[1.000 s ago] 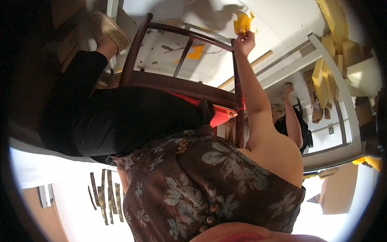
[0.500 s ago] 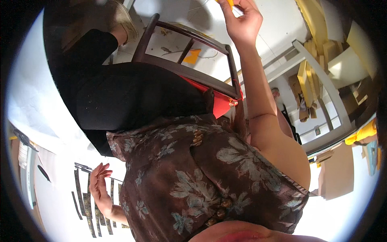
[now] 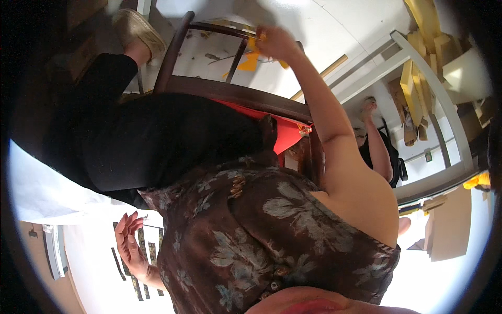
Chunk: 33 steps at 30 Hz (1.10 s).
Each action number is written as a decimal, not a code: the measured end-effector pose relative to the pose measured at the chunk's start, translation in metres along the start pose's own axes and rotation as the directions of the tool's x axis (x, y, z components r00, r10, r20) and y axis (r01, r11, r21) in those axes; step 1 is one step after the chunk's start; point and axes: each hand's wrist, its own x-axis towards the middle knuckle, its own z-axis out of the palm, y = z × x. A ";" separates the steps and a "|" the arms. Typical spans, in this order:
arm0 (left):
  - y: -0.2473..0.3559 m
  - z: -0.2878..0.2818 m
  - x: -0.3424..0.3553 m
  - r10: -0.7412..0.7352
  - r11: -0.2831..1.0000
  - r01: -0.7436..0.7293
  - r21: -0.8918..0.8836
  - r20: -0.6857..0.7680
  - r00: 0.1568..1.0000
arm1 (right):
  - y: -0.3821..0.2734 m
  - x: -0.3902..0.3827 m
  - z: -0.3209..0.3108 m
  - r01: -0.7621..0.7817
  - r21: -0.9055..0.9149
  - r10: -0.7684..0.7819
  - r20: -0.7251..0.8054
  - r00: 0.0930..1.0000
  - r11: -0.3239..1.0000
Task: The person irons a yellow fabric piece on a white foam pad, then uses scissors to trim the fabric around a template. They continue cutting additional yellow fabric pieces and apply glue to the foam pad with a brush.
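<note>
My right hand [image 3: 277,43] is stretched out over the dark wooden chair [image 3: 225,86], blurred by motion. Its fingers are closed around something yellow [image 3: 253,44], whose kind I cannot make out. A second bit of yellow shows below the hand. On the floor, seen through the chair frame, lies an orange-yellow piece [image 3: 248,63]. My left hand [image 3: 132,246] is at the lower left, beside my torso. Its fingers are slightly bent and apart, with nothing visible in them. Close by are several dark patterned strips [image 3: 152,261] against a bright white surface.
Red cloth [image 3: 287,137] hangs on the chair by my lap. To the right stands a pale frame [image 3: 444,125] with yellow slabs [image 3: 409,89] and brown board pieces. Another person's leg [image 3: 377,138] shows beside it. A large cardboard sheet [image 3: 451,225] is lower right.
My right hand has come down and left from the top edge toward the chair, still with the yellow thing. The left hand stays by the strips. The whole view has shifted slightly.
</note>
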 end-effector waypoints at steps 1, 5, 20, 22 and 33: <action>0.003 0.003 -0.001 -0.010 1.000 0.010 -0.011 -0.008 1.000 | 0.009 0.000 0.024 -0.047 -0.111 0.077 0.286 0.955 0.993; 0.014 0.013 0.008 -0.125 0.991 0.123 -0.059 -0.033 0.992 | 0.074 0.003 0.150 0.108 -0.436 0.142 0.503 0.852 0.894; 0.022 0.035 0.034 -0.379 0.925 0.379 -0.025 -0.117 0.918 | 0.177 0.070 0.341 -0.208 -0.388 0.316 0.237 0.919 0.898; 0.024 0.035 0.039 -0.364 0.931 0.365 -0.006 -0.086 0.927 | 0.184 0.072 0.340 -0.207 -0.352 0.301 0.237 0.924 0.913; 0.005 0.032 0.025 -0.222 0.968 0.219 -0.125 -0.004 0.975 | 0.111 -0.027 0.170 -0.100 -0.010 0.096 0.398 0.912 0.995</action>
